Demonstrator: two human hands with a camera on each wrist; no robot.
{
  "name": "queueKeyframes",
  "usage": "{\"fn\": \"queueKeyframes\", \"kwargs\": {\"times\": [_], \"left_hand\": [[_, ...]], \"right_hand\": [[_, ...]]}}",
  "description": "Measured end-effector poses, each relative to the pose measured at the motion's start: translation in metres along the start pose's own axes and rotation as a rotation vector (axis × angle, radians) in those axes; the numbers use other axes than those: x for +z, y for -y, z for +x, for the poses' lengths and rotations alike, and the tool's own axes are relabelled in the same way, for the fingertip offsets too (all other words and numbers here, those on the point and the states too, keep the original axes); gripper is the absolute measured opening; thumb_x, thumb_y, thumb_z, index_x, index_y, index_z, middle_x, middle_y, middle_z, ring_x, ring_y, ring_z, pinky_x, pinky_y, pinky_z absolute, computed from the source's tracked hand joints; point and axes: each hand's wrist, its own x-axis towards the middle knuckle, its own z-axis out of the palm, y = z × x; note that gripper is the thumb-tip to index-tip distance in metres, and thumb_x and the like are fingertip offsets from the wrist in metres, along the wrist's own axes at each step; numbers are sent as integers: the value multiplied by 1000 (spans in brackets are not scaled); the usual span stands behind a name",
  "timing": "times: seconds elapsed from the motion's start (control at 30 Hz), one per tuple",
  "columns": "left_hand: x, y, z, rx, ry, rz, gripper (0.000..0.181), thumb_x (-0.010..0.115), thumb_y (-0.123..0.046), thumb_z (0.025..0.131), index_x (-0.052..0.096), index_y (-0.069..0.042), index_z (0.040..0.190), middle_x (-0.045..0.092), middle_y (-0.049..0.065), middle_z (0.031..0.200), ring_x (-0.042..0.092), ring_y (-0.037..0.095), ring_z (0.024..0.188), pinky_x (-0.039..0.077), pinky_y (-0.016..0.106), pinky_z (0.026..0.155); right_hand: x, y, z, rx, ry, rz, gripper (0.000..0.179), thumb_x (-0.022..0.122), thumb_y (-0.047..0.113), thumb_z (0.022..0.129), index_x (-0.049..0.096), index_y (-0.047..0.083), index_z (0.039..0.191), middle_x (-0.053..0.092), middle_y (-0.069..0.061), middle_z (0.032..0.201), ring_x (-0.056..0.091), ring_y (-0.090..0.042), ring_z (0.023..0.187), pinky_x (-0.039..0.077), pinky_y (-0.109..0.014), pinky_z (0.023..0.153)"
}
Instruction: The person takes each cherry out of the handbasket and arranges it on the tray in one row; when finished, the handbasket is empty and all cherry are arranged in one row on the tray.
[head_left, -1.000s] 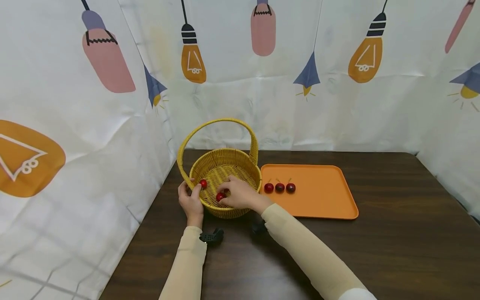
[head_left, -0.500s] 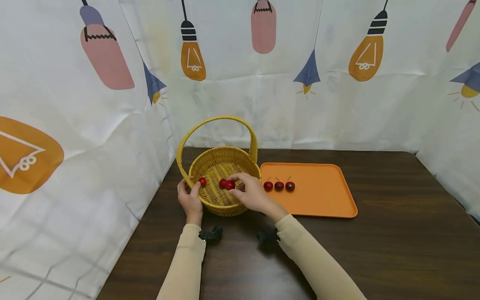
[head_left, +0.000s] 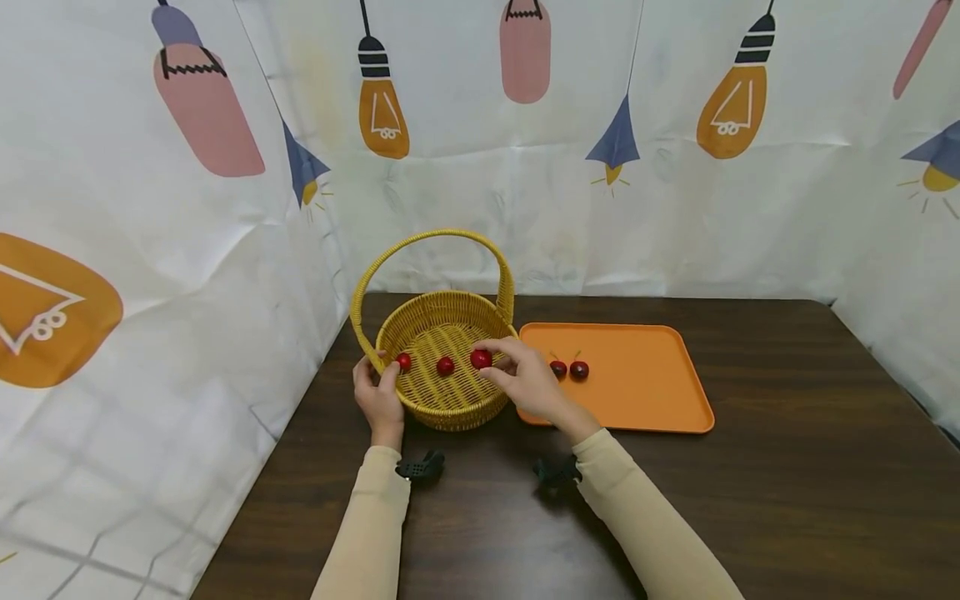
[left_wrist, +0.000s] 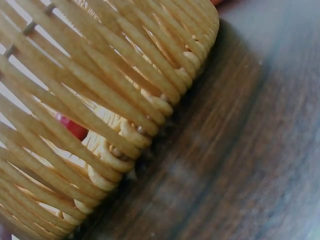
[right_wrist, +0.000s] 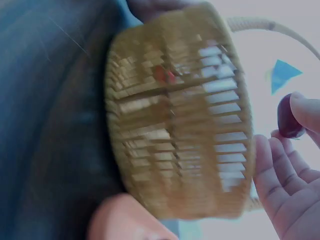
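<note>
My left hand (head_left: pixel 377 398) grips the left rim of a yellow wicker basket (head_left: pixel 453 414), close to the foot of its tall handle. Between thumb and fingertips my right hand (head_left: pixel 528 379) pinches a dark red cherry (head_left: pixel 481 358), above the basket's right side. The right wrist view shows that cherry (right_wrist: pixel 288 117) held higher than the rim. Inside the basket lie two more cherries: one (head_left: pixel 446 366) near the middle, another (head_left: pixel 403 362) beside my left thumb. Through the weave, the left wrist view shows a bit of red cherry (left_wrist: pixel 72 127).
Right of the basket lies an orange tray (head_left: pixel 645 392), its left part behind my right hand. Two stemmed cherries (head_left: pixel 579 370) show on it. Under everything is a dark wooden table (head_left: pixel 810 433), with a printed white curtain (head_left: pixel 525 217) behind and at the sides.
My right hand has picked a cherry up from the basket floor and carried it up and rightward. It now covers one tray cherry. My left hand stays on the rim.
</note>
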Motion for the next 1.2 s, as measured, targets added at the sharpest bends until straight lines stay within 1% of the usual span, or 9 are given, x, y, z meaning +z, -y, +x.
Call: {"fn": "queueKeyframes", "kwargs": {"times": [0.1,0.17,0.27,0.43,0.5,0.63,0.83,1.1,1.2], "left_hand": [[0,0,0,0,-2,-3,29,60,2,89,57,17,113,48,30,122,50,29,108,39,22,87],[0,0,0,-3,-5,-2,29,60,2,88,57,16,113,48,30,123,50,28,109,39,22,88],[-1,0,0,-9,-10,-9,28,61,2,88,57,16,112,48,30,123,49,26,109,39,22,88],[-2,26,9,1,-40,-11,25,63,-1,88,60,10,111,52,16,118,50,19,106,41,23,87],[-2,36,13,4,-46,-3,25,63,-3,89,62,7,112,52,10,116,50,17,106,41,23,87],[0,35,14,-2,-31,7,26,64,-5,90,62,5,113,52,11,118,50,17,107,40,23,89],[-2,32,13,-22,-11,-12,29,63,-3,90,61,9,115,50,20,124,48,16,109,39,22,90],[0,3,1,-12,-7,16,29,61,1,89,58,15,114,49,26,123,49,14,105,39,21,88],[0,0,0,-11,-9,17,29,61,1,89,58,15,114,49,27,123,49,15,105,39,21,88]], "right_hand": [[-16,-1,1,38,-16,-5,37,66,19,94,62,17,131,60,1,115,63,-16,86,52,-33,67],[-27,-3,1,66,-32,10,37,66,19,94,62,17,131,59,0,115,64,-24,85,54,-39,66],[-42,-9,0,86,-76,-24,37,67,19,93,62,17,130,58,-1,113,64,-27,84,54,-41,61],[-61,-23,-4,98,-139,-146,38,69,20,92,63,17,129,60,-2,111,62,-21,85,53,-36,64],[-68,-27,-6,110,-146,-179,38,69,21,92,63,18,129,61,-3,111,62,-21,87,53,-36,69],[-85,-35,-12,160,-140,-215,37,69,24,92,62,21,128,62,-3,113,62,-21,87,52,-36,69],[-109,-49,-23,229,-111,-250,39,68,22,93,61,15,131,62,-9,119,61,-27,92,51,-37,68],[-128,-74,-33,316,-160,-264,36,66,19,94,59,10,128,55,-14,123,58,-33,101,52,-44,78],[-134,-83,-37,357,-150,-259,38,65,20,95,57,9,130,55,-15,125,58,-35,104,53,-44,80]]}}
